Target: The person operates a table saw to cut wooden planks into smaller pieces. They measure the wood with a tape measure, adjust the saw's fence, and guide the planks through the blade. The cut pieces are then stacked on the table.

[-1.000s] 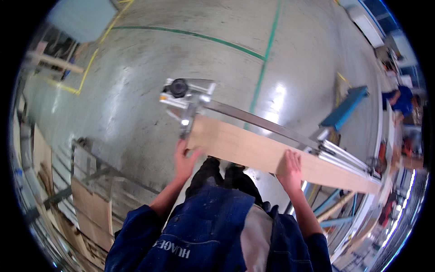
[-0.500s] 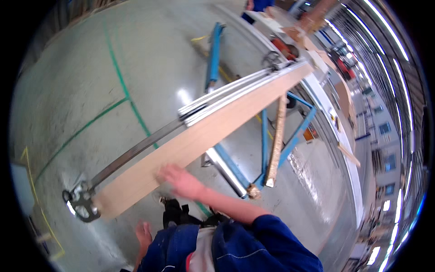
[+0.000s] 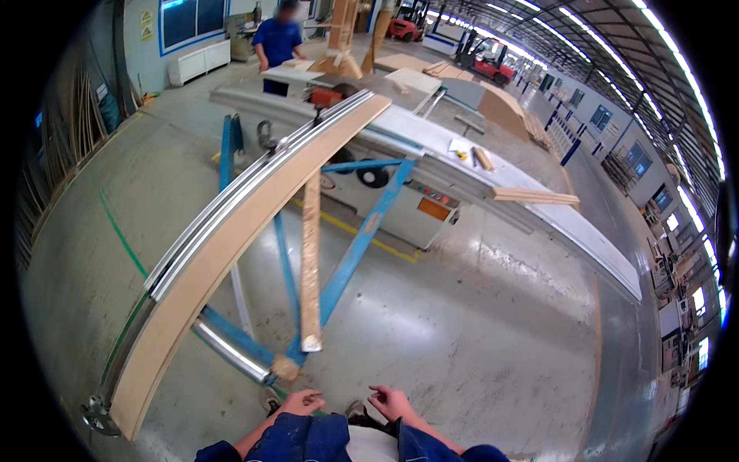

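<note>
Both my hands are low in front of my body, apart from each other and holding nothing. My left hand (image 3: 302,402) has loosely bent fingers pointing inward; my right hand (image 3: 389,402) faces it with fingers slightly curled and parted. Ahead and to the left, a long wooden board (image 3: 231,239) lies along an aluminium fence (image 3: 212,215), neither hand touching it. At the board's near end is a metal stop (image 3: 98,416). Beneath the board stands a blue metal frame (image 3: 366,239), with a wrapped post (image 3: 310,262) leaning within it.
A panel saw's white cabinet (image 3: 400,219) stands beyond the frame. Its long pale table (image 3: 431,135) runs to the right, carrying wooden strips (image 3: 535,196). A person in blue (image 3: 279,42) works at the far side. A red forklift (image 3: 489,61) is farther back.
My right hand has left its place by the board and dropped in front of my body. My left hand has come inward. The view has swung up and right, showing more of the saw.
</note>
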{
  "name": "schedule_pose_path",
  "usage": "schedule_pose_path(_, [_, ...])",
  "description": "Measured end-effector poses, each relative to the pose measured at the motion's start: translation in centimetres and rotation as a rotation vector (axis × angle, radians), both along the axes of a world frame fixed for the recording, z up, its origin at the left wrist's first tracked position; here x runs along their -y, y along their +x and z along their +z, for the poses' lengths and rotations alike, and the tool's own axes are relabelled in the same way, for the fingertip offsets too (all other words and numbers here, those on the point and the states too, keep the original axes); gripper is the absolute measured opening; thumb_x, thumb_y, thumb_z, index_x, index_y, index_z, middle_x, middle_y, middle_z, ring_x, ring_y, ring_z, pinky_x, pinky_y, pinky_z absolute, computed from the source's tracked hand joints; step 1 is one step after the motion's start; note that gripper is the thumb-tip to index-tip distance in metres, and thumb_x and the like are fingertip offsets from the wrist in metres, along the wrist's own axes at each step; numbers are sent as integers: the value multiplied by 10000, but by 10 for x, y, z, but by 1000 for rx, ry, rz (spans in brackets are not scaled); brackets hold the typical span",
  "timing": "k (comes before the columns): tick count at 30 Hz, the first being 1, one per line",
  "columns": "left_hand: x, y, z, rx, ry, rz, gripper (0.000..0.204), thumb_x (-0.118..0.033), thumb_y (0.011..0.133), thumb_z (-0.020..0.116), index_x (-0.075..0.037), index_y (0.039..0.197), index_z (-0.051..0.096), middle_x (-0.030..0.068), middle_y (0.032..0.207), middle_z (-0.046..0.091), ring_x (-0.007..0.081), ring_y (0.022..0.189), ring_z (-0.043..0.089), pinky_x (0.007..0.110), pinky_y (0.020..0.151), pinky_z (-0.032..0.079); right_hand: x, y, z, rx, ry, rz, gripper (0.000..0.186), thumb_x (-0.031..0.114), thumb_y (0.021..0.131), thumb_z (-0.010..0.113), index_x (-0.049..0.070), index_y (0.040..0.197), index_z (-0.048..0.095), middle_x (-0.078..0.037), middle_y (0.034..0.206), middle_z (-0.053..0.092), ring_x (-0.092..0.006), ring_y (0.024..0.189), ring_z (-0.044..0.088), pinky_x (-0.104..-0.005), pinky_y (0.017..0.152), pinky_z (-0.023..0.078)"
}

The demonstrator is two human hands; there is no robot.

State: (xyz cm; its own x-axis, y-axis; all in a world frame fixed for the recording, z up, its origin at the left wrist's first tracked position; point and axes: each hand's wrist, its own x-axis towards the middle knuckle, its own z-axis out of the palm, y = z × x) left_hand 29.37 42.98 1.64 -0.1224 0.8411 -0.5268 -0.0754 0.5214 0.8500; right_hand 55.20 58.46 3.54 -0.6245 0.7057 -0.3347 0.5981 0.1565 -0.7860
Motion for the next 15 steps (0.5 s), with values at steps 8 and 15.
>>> schedule_pose_path(8, [-166, 34, 54, -230, 131, -223, 489, -309, 896, 746, -29, 1288, 659, 118, 1038, 758, 191, 940, 738, 323, 853, 568, -135, 34, 17, 40, 39, 130, 474, 316, 909, 719, 62, 1302, 640, -166, 1091, 742, -301, 977, 733, -383, 869, 580])
schedule_pose_path(15, [-331, 7, 54, -214, 312, -35, 408, -218, 889, 743, -11, 1234, 680, 137, 997, 756, 191, 898, 738, 326, 818, 571, -299, -4, 31, 108, 103, 234, 449, 254, 909, 733, 55, 1301, 644, -185, 1088, 736, -292, 977, 730, -381, 862, 581])
